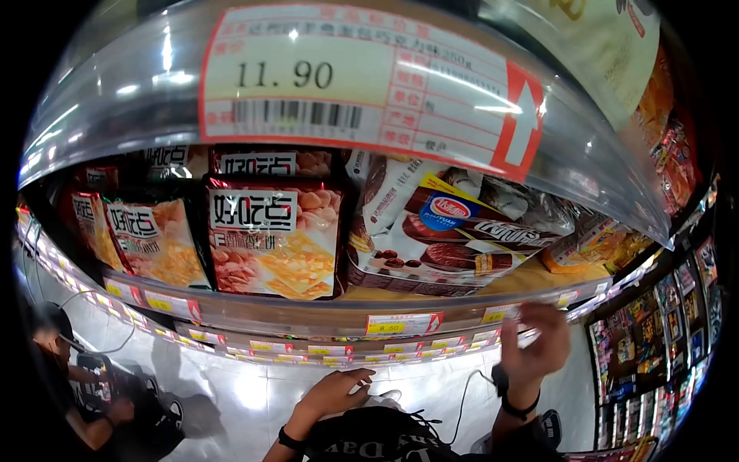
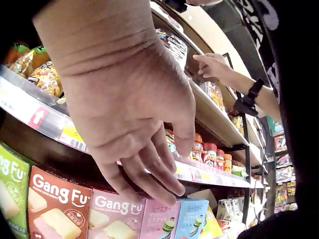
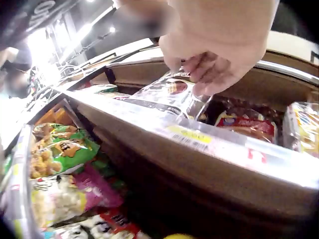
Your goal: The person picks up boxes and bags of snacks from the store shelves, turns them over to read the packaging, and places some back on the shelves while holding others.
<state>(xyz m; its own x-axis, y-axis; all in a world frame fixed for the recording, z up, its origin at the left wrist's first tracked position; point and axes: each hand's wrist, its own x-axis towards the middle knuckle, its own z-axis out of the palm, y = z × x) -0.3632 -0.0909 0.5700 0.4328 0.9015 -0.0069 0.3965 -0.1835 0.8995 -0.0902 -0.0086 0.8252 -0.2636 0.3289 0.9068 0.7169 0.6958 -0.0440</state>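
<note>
My left hand hangs in front of the lower shelves in the head view, fingers relaxed and holding nothing. In the left wrist view, boxes of Gang Fu biscuits lie beyond its fingertips. The right hand is raised at the shelf's front edge, its fingers loosely bent with nothing between them. On that shelf, to the hand's upper left, lies a brown and white pack of chocolate pies. In the right wrist view, the fingers overlap a clear-wrapped package behind the price strip.
Red biscuit bags stand left of the pies. A large price label on a clear shelf edge hangs close above. Behind, at the lower left, a person holds a device. Another stocked rack stands at the right.
</note>
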